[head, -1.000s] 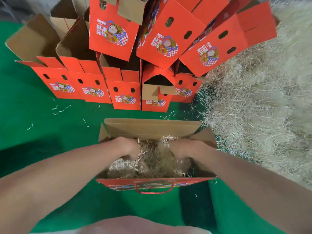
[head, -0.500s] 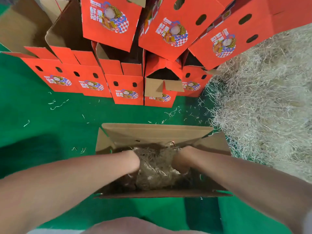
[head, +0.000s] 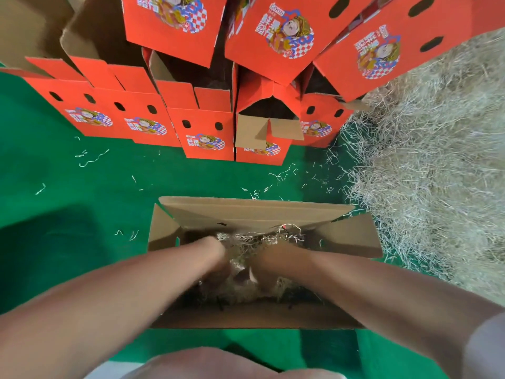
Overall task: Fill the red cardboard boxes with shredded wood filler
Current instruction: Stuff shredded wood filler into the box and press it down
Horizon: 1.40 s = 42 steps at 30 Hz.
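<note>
An open cardboard box [head: 254,212] stands on the green floor in front of me, brown flaps spread, partly filled with shredded wood filler [head: 246,288]. Both my hands are down inside it, close together at the middle. My left hand [head: 216,258] and my right hand [head: 276,261] are sunk into the filler; both are blurred and their fingers are buried among the strands. A big pile of loose filler [head: 426,170] lies on the floor to the right of the box.
Several red printed boxes [head: 205,132] stand in a row beyond the open box, with more red boxes [head: 284,36] stacked tilted on top. Stray strands dot the green floor [head: 68,192]. My knee [head: 213,365] shows at the bottom edge.
Both hands have moved inward and deeper into the filler, now nearly touching. The view has dropped closer to the box, whose red front side is out of sight.
</note>
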Motion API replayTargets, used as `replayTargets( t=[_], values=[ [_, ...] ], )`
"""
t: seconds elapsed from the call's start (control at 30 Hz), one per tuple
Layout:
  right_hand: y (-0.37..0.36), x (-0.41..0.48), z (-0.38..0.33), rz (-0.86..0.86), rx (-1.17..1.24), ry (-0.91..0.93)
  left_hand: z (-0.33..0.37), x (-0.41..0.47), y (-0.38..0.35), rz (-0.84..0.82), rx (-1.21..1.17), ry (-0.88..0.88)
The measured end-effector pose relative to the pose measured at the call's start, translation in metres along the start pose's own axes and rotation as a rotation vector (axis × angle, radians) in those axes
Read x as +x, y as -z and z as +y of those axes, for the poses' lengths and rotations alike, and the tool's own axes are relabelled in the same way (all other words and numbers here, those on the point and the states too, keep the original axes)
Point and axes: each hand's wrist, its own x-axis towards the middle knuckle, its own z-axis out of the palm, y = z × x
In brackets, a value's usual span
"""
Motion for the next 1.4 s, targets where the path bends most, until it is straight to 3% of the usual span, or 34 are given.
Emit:
replayTargets(
  t=[0.07, 0.1, 0.17, 0.23, 0.27, 0.33, 0.4, 0.5, 0.57, 0.6, 0.67, 0.77, 0.8, 0.87, 0.93, 0.97, 1.03, 1.13, 1.23, 1.4],
  values=[
    [-0.015, 0.004, 0.009, 0.007, 0.059, -0.137, -0.001, 0.010, -0.017, -0.052, 0.290, -0.102],
    [-0.022, 0.007, 0.013, 0.013, 0.060, -0.172, -0.003, 0.008, -0.023, -0.044, 0.325, -0.106],
    [-0.030, 0.010, 0.018, 0.051, 0.050, -0.188, -0.003, 0.006, -0.031, -0.080, 0.289, -0.049],
    [-0.026, 0.010, 0.015, 0.148, 0.051, -0.171, -0.004, 0.008, -0.031, -0.132, 0.104, 0.042],
    [-0.022, 0.009, 0.011, 0.235, 0.079, -0.164, -0.001, 0.011, -0.027, -0.098, 0.032, 0.066],
    [-0.012, 0.007, 0.001, 0.433, 0.142, -0.128, -0.001, 0.014, -0.015, 0.128, -0.019, 0.120],
    [-0.008, 0.003, -0.005, 0.500, 0.193, -0.061, -0.004, 0.021, -0.008, 0.303, 0.018, 0.151],
    [-0.023, 0.006, -0.006, 0.190, 0.230, 0.024, -0.005, 0.023, -0.018, 0.224, 0.138, -0.001],
    [-0.030, 0.005, -0.007, -0.013, 0.076, 0.103, -0.005, 0.022, -0.027, 0.054, 0.074, 0.037],
    [-0.032, 0.005, -0.008, -0.032, 0.066, 0.139, -0.008, 0.024, -0.031, 0.041, 0.082, 0.070],
    [-0.029, -0.001, -0.009, 0.102, 0.196, 0.095, -0.010, 0.024, -0.028, 0.044, 0.102, 0.071],
    [-0.020, -0.011, -0.002, 0.500, 0.331, -0.065, 0.003, 0.019, -0.007, 0.117, 0.146, 0.067],
    [-0.018, -0.016, 0.002, 0.532, 0.331, -0.135, 0.008, 0.016, 0.002, 0.157, 0.174, 0.066],
    [-0.020, -0.020, 0.016, 0.417, 0.270, -0.189, 0.018, 0.017, 0.016, 0.310, 0.104, 0.045],
    [-0.028, -0.019, 0.026, 0.186, 0.195, -0.144, 0.027, 0.024, 0.022, 0.430, -0.054, -0.016],
    [-0.033, -0.017, 0.029, 0.080, 0.183, -0.116, 0.031, 0.031, 0.022, 0.439, -0.127, -0.057],
    [-0.044, -0.013, 0.029, -0.040, 0.176, -0.099, 0.036, 0.046, 0.016, 0.298, -0.234, -0.124],
    [-0.055, -0.010, 0.021, -0.091, 0.108, -0.120, 0.040, 0.063, 0.005, 0.056, -0.345, -0.112],
    [-0.059, -0.011, 0.012, -0.082, 0.089, -0.108, 0.033, 0.069, -0.001, 0.059, -0.253, -0.013],
    [-0.062, -0.025, 0.018, -0.097, 0.135, -0.037, 0.021, 0.069, 0.004, 0.033, -0.243, -0.017]
  ],
)
